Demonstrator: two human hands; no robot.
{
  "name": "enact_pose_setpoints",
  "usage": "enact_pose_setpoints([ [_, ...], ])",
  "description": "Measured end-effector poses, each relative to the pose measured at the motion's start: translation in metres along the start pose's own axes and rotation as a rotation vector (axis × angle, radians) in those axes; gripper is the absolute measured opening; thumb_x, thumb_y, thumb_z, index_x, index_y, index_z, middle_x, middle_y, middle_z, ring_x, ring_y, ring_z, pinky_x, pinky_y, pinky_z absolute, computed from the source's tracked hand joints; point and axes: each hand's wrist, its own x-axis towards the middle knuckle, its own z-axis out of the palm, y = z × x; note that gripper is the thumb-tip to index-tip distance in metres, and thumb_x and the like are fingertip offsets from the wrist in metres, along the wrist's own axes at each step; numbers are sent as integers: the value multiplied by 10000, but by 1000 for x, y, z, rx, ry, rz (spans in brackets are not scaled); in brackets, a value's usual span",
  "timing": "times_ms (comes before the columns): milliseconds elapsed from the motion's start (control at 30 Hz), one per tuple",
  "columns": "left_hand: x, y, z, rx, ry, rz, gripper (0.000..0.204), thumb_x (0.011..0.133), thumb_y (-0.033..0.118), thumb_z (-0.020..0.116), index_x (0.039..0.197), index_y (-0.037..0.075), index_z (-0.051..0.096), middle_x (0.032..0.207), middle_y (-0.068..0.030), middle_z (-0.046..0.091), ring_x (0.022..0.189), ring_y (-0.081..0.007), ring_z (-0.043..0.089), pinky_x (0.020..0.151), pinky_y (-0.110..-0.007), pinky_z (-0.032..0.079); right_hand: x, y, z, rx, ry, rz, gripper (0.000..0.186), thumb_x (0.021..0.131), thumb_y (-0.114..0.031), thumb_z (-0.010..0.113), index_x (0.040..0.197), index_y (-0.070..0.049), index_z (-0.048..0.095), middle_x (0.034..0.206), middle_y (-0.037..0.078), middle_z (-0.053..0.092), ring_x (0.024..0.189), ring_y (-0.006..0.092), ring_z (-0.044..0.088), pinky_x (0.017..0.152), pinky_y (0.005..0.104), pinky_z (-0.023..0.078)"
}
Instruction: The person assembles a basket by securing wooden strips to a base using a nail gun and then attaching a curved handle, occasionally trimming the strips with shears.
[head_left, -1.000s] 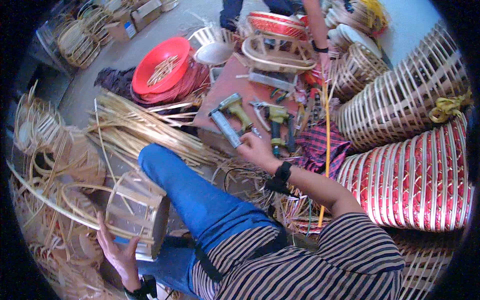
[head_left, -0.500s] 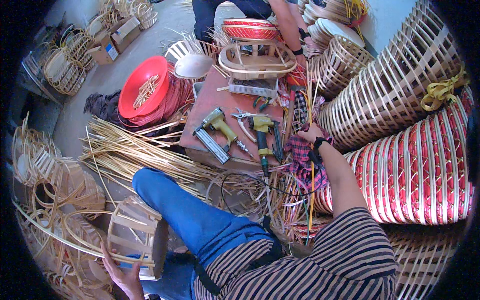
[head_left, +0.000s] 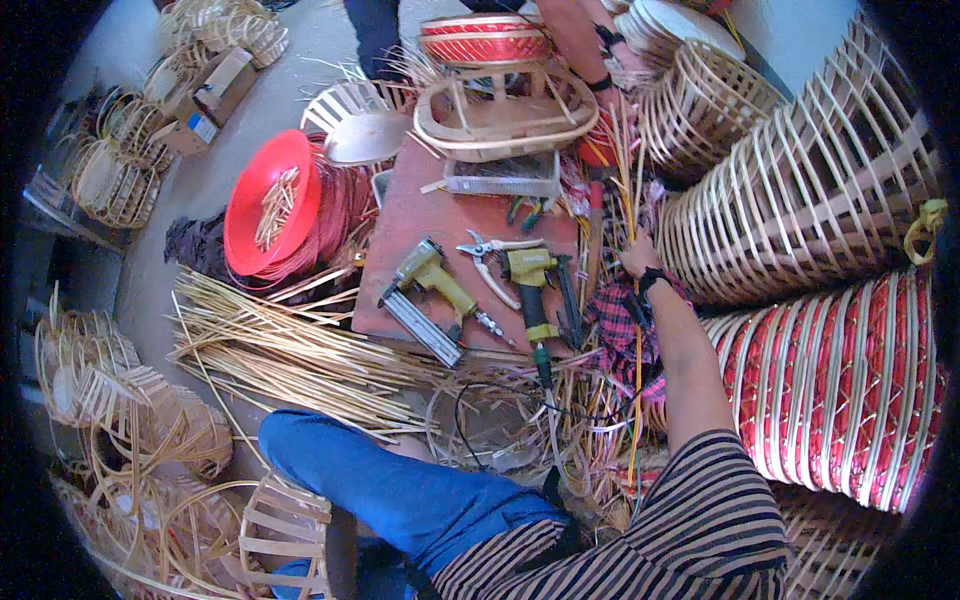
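Right hand: my right hand [head_left: 637, 255] is reached out to the far right, at the upright bundle of thin strips [head_left: 622, 160]; the fingers look bent, but I can't make out whether they are closed round any strip.
Left hand: my left hand lies outside the view, so how it is set I can't say.
Thin strips: right of the red bench, running from the far side down past my hand; an orange strip [head_left: 637, 440] continues toward me.
Cloth: the plaid cloth [head_left: 622, 325] is bunched just under my wrist, between bench and forearm.
Bench: the red bench [head_left: 400, 225] bears two olive nail guns, the left nail gun [head_left: 435, 283] and the right nail gun [head_left: 530, 285], with pruning shears [head_left: 488, 265] beside the right one.
Far end of bench: a clear tray [head_left: 505, 183], an oval basket [head_left: 510, 142] and a red-banded basket [head_left: 485, 42].
Near left: a slatted basket [head_left: 285, 524] lies tipped against my blue-jeaned leg [head_left: 390, 475].
Far left: a red basin [head_left: 300, 160] holds short sticks [head_left: 277, 210]; long canes [head_left: 290, 345] are heaped nearer me.
Right side: stacked woven baskets [head_left: 800, 205], with a red-and-white stack [head_left: 830, 390] nearer.
Co-worker: a bare forearm [head_left: 575, 45] at the far side, beside the red-banded basket.
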Motion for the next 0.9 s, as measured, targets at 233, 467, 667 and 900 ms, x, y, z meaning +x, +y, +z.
enact_pose_setpoints([
  [233,5,1,4,-22,-22,1,889,508,316,696,1243,49,273,1172,-135,363,1026,-280,365,849,-367,313,-14,-14,18,62,145,-7,622,604,-143,523,1191,-107,323,1120,205,389,1014,371,376,850,443,301],
  [467,5,-3,3,-44,-22,9,890,508,312,698,1243,47,271,1179,-134,358,1033,-279,361,853,-367,312,-43,-51,7,134,59,82,666,604,-371,593,1165,-124,332,994,189,508,954,378,419,839,444,300],
  [667,4,-5,0,-43,-29,7,891,509,308,699,1244,46,269,1184,-134,353,1040,-278,358,857,-367,311,-44,-64,18,-3,156,186,866,548,-545,611,1176,-45,286,1101,187,440,1046,355,366,858,488,266],
  [900,5,-8,0,-49,-39,-4,892,510,305,701,1244,45,266,1190,-133,347,1047,-276,354,862,-367,309,-42,-76,23,-82,235,307,809,525,-480,660,1104,-21,330,1061,192,449,1011,325,385,849,466,281],
])
